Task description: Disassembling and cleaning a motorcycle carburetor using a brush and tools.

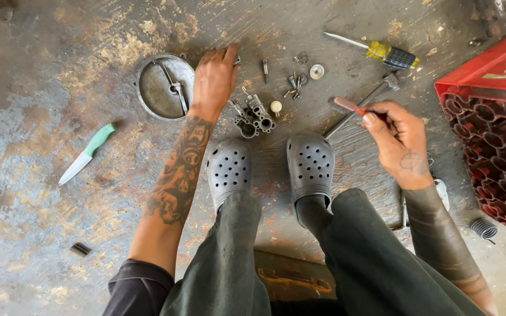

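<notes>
- The left hand (pixel 215 79) reaches forward, palm down, fingers held loosely together and resting on the stained concrete floor (pixel 42 193) just beside the round metal cover plate (pixel 158 88); whether it pinches some small part under the fingertips cannot be told.
- The right hand (pixel 399 137) is raised above the floor, thumb and fingers pressed together on a small red-handled tool (pixel 349 106) — its pale tip sticks out to the left past the thumb.
- Between the hands, just ahead of the grey clogs (pixel 270 167), lies a small metal carburettor-like body (pixel 255 116) with a pale round knob beside it.
- A scatter of screws and washers (pixel 300 73) sits beyond that body, well within reach of both hands.
- A hammer (pixel 364 100) lies slanted on the floor under the right hand's tool.
- A yellow-and-black screwdriver (pixel 382 54) lies farther out, near the red plastic crate (pixel 487 111) at the right edge.
- A green-handled knife (pixel 86 153) lies well apart to the left — blade pointing toward the person.
- A coiled spring (pixel 484 228) rests by the crate's near corner.
</notes>
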